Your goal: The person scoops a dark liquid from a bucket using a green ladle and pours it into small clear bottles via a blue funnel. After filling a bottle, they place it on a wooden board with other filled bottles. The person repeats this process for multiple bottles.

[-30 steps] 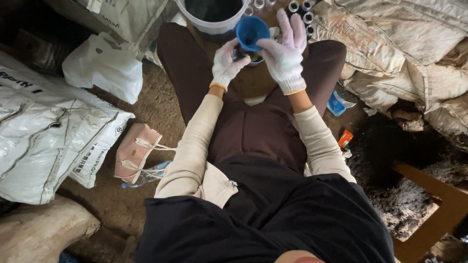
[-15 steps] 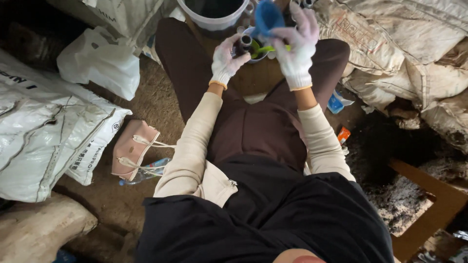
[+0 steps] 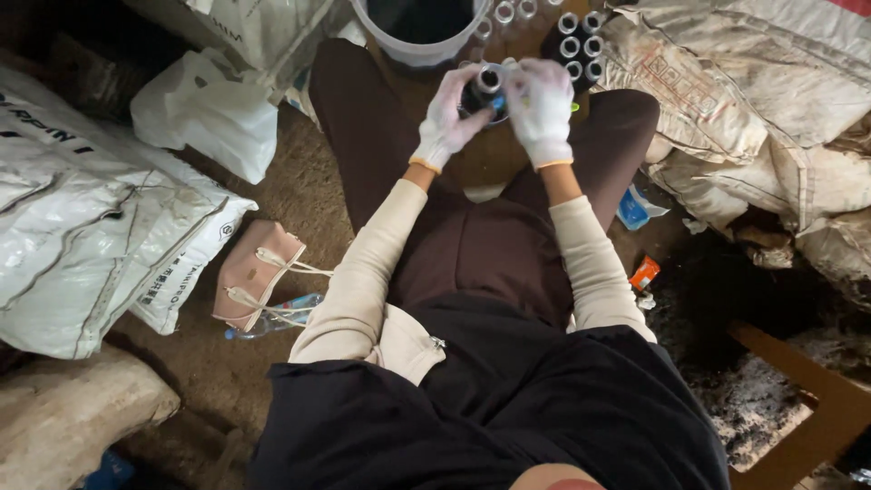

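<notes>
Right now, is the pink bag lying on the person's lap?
No, the pink bag lies on the ground beside the person's left leg, next to a white sack.

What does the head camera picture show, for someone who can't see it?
A seated person's gloved left hand and right hand hold a small dark pot over their lap. A white bucket and a cluster of little pots sit just ahead, with big white sacks and a pink bag on the dirt floor.

Rough storage or potting shed, dirt floor (image 3: 299, 195). Around the white bucket (image 3: 419, 36): woven sacks (image 3: 82, 236) piled to its left, more sacks (image 3: 753, 100) to its right, small dark pots (image 3: 576, 45) clustered just beside it.
</notes>
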